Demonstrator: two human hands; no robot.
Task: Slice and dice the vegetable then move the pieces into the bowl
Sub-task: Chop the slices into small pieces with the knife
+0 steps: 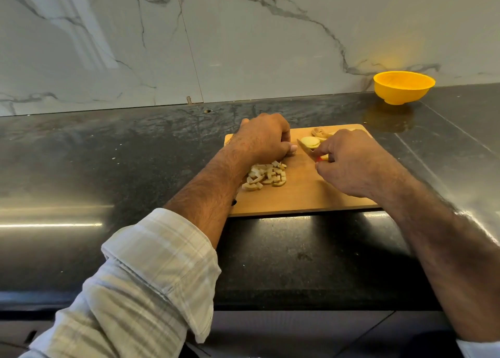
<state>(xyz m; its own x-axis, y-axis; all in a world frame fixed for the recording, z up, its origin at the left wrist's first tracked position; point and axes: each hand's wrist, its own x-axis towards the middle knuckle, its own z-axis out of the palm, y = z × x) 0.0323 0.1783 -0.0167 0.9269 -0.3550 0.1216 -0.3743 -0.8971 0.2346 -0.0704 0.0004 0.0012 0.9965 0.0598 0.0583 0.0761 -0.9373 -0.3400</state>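
Dark stone worktop [135,154] with cutting board [303,195]: left hand [263,138] curled over unseen slices, right hand [349,162] gripping the knife [305,148] beside round slices [310,142], diced pieces [266,177] heaped near, yellow bowl [403,87] well apart; fingertips are best tucked back.

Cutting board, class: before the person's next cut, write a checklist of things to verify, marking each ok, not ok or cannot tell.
1. Cutting board lies flat on the counter: ok.
2. Right hand has a grip on the knife: ok.
3. Left hand fingertips tucked away from the blade: cannot tell.
4. Round slice within reach of the knife: ok.
5. Diced pile clear of the blade: ok.
6. Yellow bowl close to the board: not ok, it stands at the wall.
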